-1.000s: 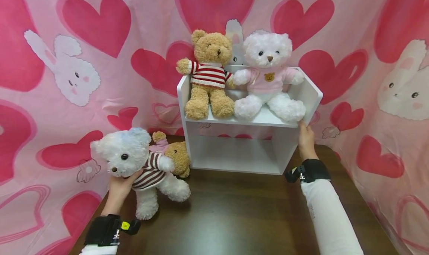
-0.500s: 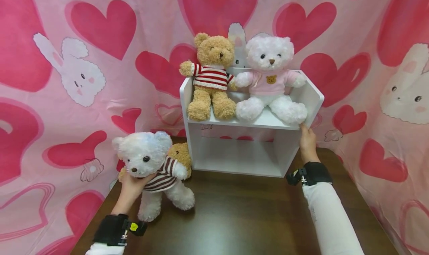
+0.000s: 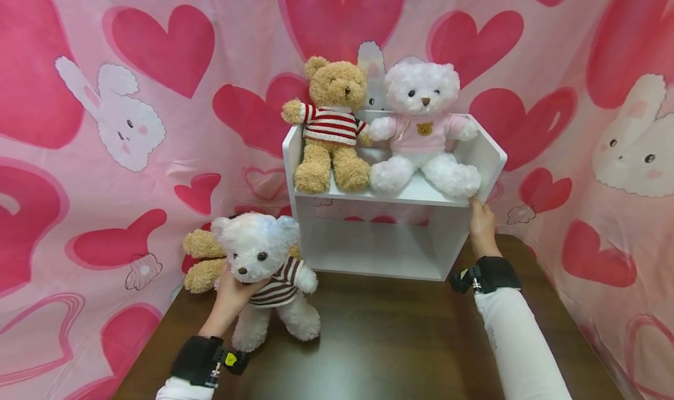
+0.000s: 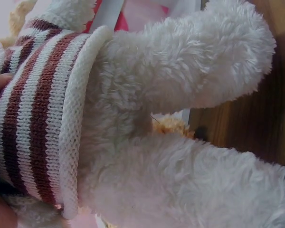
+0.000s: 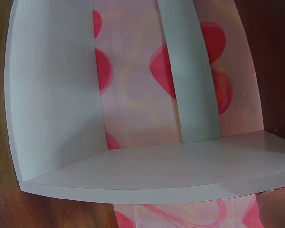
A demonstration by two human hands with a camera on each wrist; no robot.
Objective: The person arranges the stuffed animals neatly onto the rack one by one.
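Note:
My left hand (image 3: 234, 295) grips a white teddy bear (image 3: 255, 245) by its neck and upper body. The bear, in a brown-and-white striped sweater (image 4: 38, 114), is held upright with its legs hanging low over the table, left of a small white shelf (image 3: 368, 198). Its two furry legs fill much of the left wrist view. My right hand (image 3: 482, 230) holds the front edge of the shelf's right side panel, just below the upper board; its far fingers are hidden. Behind the held bear lies a tan teddy bear (image 3: 204, 274), mostly covered, with its feet sticking out leftward.
On the upper board sit a tan teddy bear (image 3: 337, 125) in a red-striped sweater and a white teddy bear (image 3: 423, 131) in a pink top. The lower compartment (image 5: 147, 166) has a partly open back. A pink heart-print cloth (image 3: 174, 125) hangs behind the brown table (image 3: 379, 341).
My left hand has carried the white bear rightward, closer to the shelf, and turned it more upright. The lying tan bear's feet now show, its head mostly covered. My right hand stays on the shelf.

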